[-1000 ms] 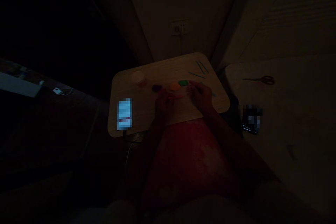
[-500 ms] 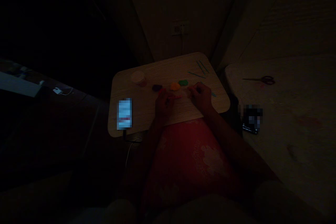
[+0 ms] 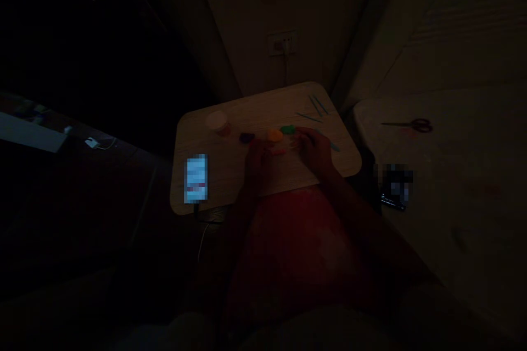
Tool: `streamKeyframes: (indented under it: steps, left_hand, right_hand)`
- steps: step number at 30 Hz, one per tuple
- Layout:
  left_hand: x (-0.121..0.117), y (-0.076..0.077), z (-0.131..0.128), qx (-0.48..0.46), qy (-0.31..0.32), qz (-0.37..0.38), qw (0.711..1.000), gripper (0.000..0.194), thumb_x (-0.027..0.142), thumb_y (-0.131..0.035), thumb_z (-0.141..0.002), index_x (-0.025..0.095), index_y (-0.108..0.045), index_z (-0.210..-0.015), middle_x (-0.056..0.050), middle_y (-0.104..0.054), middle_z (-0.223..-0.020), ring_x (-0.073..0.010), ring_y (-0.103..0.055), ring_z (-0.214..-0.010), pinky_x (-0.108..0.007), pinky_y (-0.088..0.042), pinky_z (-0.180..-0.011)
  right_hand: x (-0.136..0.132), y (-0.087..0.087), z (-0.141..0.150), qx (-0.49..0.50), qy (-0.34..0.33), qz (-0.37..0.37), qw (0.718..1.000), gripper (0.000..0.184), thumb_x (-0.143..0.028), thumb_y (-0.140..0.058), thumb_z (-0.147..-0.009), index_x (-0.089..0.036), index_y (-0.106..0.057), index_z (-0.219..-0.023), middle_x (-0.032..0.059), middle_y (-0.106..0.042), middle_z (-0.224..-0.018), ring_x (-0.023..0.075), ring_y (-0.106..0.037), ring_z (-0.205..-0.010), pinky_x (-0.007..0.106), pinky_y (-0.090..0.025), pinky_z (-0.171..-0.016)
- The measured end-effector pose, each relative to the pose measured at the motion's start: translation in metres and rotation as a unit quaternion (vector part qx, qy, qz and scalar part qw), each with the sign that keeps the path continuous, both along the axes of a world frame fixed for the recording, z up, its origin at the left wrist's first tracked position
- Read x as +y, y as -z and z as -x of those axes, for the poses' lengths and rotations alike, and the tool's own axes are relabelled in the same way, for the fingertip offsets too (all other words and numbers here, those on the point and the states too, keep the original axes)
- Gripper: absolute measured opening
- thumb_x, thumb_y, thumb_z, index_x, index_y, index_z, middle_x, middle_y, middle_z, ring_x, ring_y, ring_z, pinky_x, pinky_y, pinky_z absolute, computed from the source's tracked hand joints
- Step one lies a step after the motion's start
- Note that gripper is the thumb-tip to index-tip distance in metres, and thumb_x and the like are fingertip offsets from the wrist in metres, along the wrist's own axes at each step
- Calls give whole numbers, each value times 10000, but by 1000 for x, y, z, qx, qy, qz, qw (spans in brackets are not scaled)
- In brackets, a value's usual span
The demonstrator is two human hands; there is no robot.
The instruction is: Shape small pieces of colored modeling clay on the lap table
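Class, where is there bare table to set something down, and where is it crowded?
In this dim light, the table looks bare between the lit phone and left hand, and along its far edge between the tub and thin sticks. The middle is crowded: red strip, orange lump, green lump and right hand.
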State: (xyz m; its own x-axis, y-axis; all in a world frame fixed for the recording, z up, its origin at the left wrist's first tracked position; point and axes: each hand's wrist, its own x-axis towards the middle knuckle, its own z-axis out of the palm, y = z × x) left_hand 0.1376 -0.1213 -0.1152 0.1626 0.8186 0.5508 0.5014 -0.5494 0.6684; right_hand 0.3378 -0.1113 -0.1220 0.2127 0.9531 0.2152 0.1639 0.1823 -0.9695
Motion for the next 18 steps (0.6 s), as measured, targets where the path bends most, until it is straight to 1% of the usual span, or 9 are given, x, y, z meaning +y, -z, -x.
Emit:
streamKeyframes:
  steps: [2, 4, 9, 12, 14, 16, 18]
  left_hand:
    - [0, 1, 0, 17, 3, -4, 1000, 252, 259, -413, -1059, 213, -660, -1045, -94, -665, -1097, -250, -630, -1103, -447, -513, -1034]
    - [0, 4, 1, 36, 7, -13, 999, 247, 248, -420, -1050, 212, -663, -1023, -105, -635, -1104, -267, -613, -1123, -475, -503, -1050]
    - [-1, 9, 2, 61, 6, -16, 998, 167, 255, -501, -1014, 211, -658, -1052, -128, -584, -1154, -303, -580, -1176, -520, -481, -1079]
    - [-2, 9, 2, 69, 6, -7, 998, 172, 292, -508, -1020, 208, -648, -1074, -132, -577, -1174, -308, -570, -1203, -528, -463, -1103]
    - [-2, 8, 1, 72, -1, -8, 997, 187, 327, -507, -1027, 210, -639, -1087, -133, -577, -1185, -307, -567, -1208, -529, -461, -1105]
    - [-3, 8, 1, 72, -6, -10, 997, 199, 355, -509, -1030, 211, -631, -1095, -134, -579, -1187, -306, -565, -1208, -529, -463, -1099]
    - [-3, 7, 1, 72, -5, -10, 997, 206, 367, -511, -1030, 208, -630, -1086, -138, -582, -1180, -308, -563, -1203, -532, -464, -1094]
  right_hand:
    - [0, 0, 1, 11, -7, 0, 1000, 363, -407, -505, -978, -193, -729, -1165, 95, -786, -1005, 195, -727, -767, 352, -613, -694]
    - [0, 0, 1, 8, -9, -5, 1000, 344, -399, -507, -976, -203, -733, -1146, 92, -789, -1007, 193, -732, -782, 345, -613, -695]
    - [0, 0, -1, -25, -3, -19, 999, 245, -347, -649, -880, -207, -767, -1042, 80, -799, -1002, 211, -738, -842, 359, -605, -752]
    - [0, 0, -2, -32, 3, -12, 999, 195, -334, -698, -828, -196, -784, -936, 74, -797, -908, 207, -721, -785, 348, -584, -733]
    - [0, 0, -1, -41, 9, -6, 999, 184, -354, -729, -805, -198, -787, -882, 67, -789, -859, 203, -702, -743, 334, -563, -697]
    - [0, -2, -1, -42, 14, 3, 999, 189, -382, -743, -800, -198, -777, -822, 52, -769, -786, 191, -672, -682, 315, -530, -643]
    - [-2, -4, -1, -37, 8, 13, 999, 208, -393, -721, -825, -193, -763, -782, 30, -724, -682, 171, -627, -604, 297, -488, -590]
